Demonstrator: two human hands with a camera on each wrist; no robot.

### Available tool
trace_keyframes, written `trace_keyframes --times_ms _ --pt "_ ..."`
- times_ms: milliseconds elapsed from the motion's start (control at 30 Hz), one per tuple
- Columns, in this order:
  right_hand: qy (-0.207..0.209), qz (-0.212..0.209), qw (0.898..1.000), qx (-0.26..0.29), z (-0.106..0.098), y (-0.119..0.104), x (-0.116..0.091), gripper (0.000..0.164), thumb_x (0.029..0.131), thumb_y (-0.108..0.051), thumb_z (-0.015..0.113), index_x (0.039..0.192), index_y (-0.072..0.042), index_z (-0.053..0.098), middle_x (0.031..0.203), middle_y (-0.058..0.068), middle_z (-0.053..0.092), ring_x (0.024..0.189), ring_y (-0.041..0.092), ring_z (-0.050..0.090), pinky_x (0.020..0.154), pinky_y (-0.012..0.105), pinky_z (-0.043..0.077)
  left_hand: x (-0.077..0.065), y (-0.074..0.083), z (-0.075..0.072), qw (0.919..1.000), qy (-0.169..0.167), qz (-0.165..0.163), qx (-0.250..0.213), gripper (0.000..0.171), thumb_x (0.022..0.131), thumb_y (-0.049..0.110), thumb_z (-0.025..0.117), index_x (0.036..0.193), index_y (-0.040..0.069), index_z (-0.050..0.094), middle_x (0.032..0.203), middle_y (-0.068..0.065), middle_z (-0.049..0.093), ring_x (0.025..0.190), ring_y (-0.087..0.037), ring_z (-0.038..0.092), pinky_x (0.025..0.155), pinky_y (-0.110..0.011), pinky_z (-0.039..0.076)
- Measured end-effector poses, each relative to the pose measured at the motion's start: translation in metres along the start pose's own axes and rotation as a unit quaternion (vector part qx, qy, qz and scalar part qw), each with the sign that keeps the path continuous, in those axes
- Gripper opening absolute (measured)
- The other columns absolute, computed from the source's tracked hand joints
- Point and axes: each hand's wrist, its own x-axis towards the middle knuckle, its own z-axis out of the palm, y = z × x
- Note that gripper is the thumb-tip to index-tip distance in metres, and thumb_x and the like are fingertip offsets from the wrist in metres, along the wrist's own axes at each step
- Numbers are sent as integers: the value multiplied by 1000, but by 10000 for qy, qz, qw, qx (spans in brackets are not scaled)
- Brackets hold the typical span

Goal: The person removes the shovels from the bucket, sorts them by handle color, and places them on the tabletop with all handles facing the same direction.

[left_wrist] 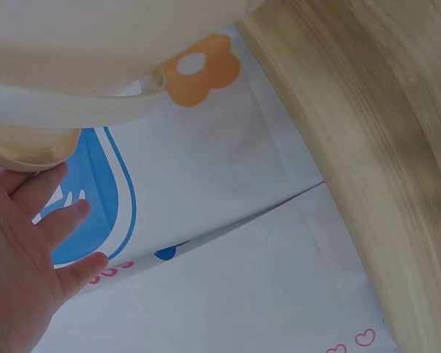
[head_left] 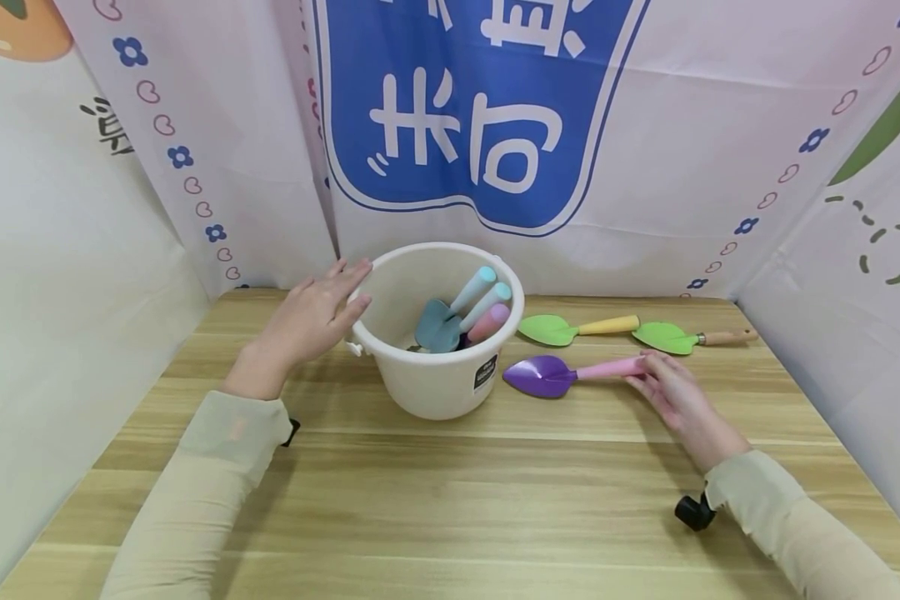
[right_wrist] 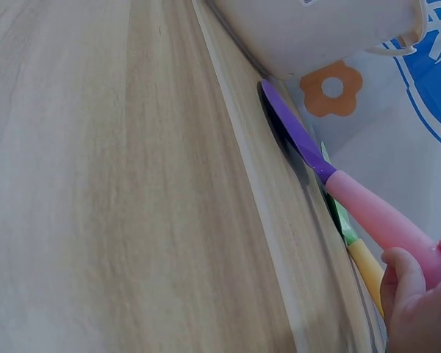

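Note:
A white plastic bucket stands on the table with several hand trowels in it: light blue handles and one pink handle lean on its right side, with blue-grey blades showing. My left hand rests its outstretched fingers on the bucket's left rim. Right of the bucket, my right hand pinches the end of the pink handle of a purple-bladed trowel. The right wrist view shows that trowel's blade lifted slightly off the wood at a slant.
Behind the held trowel lie a green trowel with a yellow handle and another green trowel with a wooden handle. The wooden table is bordered by printed white cloth at the back and sides.

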Motion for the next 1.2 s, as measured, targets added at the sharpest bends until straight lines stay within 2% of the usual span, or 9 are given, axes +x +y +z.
trace_keyframes --times_ms 100,200,333,433,533,700,900,1033,1200 --pt "-15 2 10000 -76 -1 0 0 24 103 6 46 126 -2 43 115 6 48 92 8 66 96 24 54 0 0 0 10000 -3 0 -2 67 111 51 28 162 8 28 166 -10 28 154 -34 19 118 -69 17" --pt "-198 -40 9998 -62 -3 0 0 23 104 7 46 126 0 41 111 5 53 93 8 67 95 25 55 0 -1 1 10000 3 9 -4 67 111 51 28 162 7 28 167 -9 27 154 -34 18 118 -69 17" --pt "-653 -127 9978 4 -8 -3 1 16 102 9 46 112 -1 53 104 7 58 94 13 68 93 28 57 0 -1 1 10000 30 14 -4 67 111 51 28 162 7 29 166 -10 28 154 -35 19 118 -69 17" --pt "-874 -86 9960 -140 -13 -7 1 23 102 10 47 100 -5 64 104 8 58 94 15 69 91 29 58 0 -2 1 10000 32 14 -2 68 111 51 28 162 7 29 166 -10 28 154 -35 19 118 -69 17" --pt "-978 -9 9942 -442 -18 -9 2 28 102 11 49 97 -9 68 105 8 59 93 15 69 91 28 58 0 -2 2 10000 29 25 10 67 111 51 28 162 7 29 166 -10 28 154 -35 19 118 -69 18" --pt "-1041 -39 9878 -1157 -26 -14 6 22 99 11 56 108 -5 68 109 9 59 95 14 70 93 29 57 1 -3 3 10000 44 41 15 67 111 50 28 162 7 29 166 -10 28 154 -36 20 118 -69 18" --pt "-941 -131 9678 -2330 -29 -21 9 22 95 9 65 108 -7 73 103 0 65 93 8 70 90 25 57 0 -2 3 10000 59 46 2 67 111 51 28 162 7 29 166 -10 28 154 -36 20 118 -69 18" --pt "-927 -108 9538 -2855 -30 -24 11 24 96 5 67 120 4 68 101 -4 68 92 6 70 89 24 57 0 -2 3 9999 95 67 -1 67 111 50 29 162 7 30 166 -10 29 154 -36 21 118 -69 19" --pt "-962 -3 9477 -3044 -31 -27 13 42 96 5 67 133 19 54 100 -4 69 91 6 71 89 25 57 1 -3 4 9999 104 62 28 67 111 50 29 161 6 31 166 -11 29 153 -37 21 118 -69 19"
